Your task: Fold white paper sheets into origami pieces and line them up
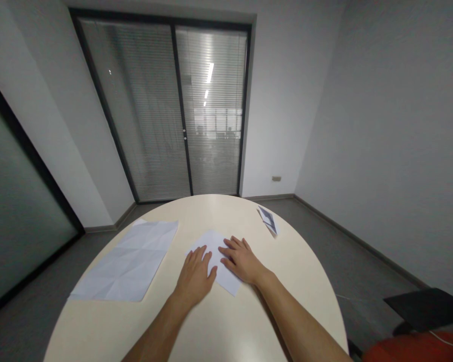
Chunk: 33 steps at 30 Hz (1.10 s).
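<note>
At lower center of the frame, small white paper sheet (225, 277) flat on round cream counter (219, 327), both hands on it. Left hand (196, 275) palm down, fingers extended and slightly apart, thumb out toward the middle, over the sheet's left part; nothing gripped. Right hand (242, 260) also palm down, fingers loosely spread, pointing left, over the sheet's right part; nothing gripped. Gap between hands shows paper; one corner sticks out below the right hand. Left of center, larger creased sheet (130, 261) lies flat, well apart from the left hand, reaching the counter's left edge. Right of center, farther up, folded paper piece (268, 220) near the counter's right edge. Upper middle: dark-framed glass panels (211, 156) with blinds. Lower right corner: red item (411, 348), partly cut off.
</note>
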Each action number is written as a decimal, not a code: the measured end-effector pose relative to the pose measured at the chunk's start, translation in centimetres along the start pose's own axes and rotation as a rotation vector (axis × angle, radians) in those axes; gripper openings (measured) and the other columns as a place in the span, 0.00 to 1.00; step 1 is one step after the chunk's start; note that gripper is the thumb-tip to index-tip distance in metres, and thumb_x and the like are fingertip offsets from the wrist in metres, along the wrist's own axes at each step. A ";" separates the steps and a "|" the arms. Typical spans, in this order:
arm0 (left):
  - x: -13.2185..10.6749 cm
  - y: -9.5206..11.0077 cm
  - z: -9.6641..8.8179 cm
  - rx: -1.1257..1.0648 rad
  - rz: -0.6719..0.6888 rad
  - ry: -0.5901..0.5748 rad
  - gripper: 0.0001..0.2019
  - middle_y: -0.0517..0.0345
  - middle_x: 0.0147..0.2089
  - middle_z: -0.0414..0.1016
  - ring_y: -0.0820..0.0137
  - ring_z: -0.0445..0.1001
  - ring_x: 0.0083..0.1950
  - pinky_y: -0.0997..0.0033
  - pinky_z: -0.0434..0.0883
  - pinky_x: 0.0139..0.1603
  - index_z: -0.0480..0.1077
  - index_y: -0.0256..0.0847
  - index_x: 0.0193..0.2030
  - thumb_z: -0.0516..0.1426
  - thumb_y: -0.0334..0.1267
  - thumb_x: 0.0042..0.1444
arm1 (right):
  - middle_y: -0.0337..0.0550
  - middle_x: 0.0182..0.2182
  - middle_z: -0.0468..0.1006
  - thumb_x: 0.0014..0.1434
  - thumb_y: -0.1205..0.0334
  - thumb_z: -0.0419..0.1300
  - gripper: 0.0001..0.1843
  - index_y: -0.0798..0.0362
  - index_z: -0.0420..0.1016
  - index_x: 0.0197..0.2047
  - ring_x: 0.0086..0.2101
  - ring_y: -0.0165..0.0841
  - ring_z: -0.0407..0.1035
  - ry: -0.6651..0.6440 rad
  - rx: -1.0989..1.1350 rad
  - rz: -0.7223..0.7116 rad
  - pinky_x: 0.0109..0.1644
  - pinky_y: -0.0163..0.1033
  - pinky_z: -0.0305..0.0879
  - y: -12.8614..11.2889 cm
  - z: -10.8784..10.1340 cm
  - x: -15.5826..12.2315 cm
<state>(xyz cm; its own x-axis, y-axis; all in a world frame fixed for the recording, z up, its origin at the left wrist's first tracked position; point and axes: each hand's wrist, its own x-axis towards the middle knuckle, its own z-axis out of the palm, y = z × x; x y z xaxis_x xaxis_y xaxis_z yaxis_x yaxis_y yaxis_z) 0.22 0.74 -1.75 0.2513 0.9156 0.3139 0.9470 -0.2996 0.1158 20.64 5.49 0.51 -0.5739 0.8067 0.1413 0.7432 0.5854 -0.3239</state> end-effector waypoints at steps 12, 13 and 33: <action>0.2 0.4 -0.8 0.063 -0.171 0.033 0.19 0.41 0.59 0.73 0.52 0.70 0.58 0.51 0.67 0.59 0.74 0.37 0.57 0.54 0.44 0.66 | 0.51 0.68 0.65 0.70 0.52 0.51 0.24 0.46 0.70 0.66 0.68 0.50 0.53 0.019 0.006 -0.023 0.71 0.65 0.43 0.2 0.1 -0.2; 0.2 0.4 -0.8 0.067 -0.183 0.034 0.19 0.41 0.59 0.73 0.52 0.70 0.58 0.51 0.67 0.58 0.74 0.37 0.57 0.54 0.44 0.66 | 0.51 0.67 0.66 0.70 0.52 0.51 0.24 0.47 0.70 0.66 0.67 0.50 0.54 0.022 0.006 -0.025 0.71 0.65 0.43 0.3 0.2 -0.2; 0.0 -0.6 0.5 -0.065 -0.058 -0.013 0.23 0.47 0.71 0.65 0.53 0.63 0.71 0.48 0.60 0.70 0.68 0.47 0.67 0.52 0.46 0.67 | 0.54 0.64 0.70 0.70 0.50 0.51 0.26 0.52 0.71 0.65 0.62 0.45 0.62 0.069 0.015 -0.078 0.68 0.52 0.52 0.3 0.3 -0.1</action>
<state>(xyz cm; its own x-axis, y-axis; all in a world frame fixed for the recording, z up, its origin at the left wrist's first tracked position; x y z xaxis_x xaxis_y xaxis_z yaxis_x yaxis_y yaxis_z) -0.22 1.05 -2.26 0.1992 0.9351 0.2931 0.9452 -0.2623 0.1944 20.83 5.59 0.16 -0.6044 0.7627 0.2302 0.6919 0.6457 -0.3231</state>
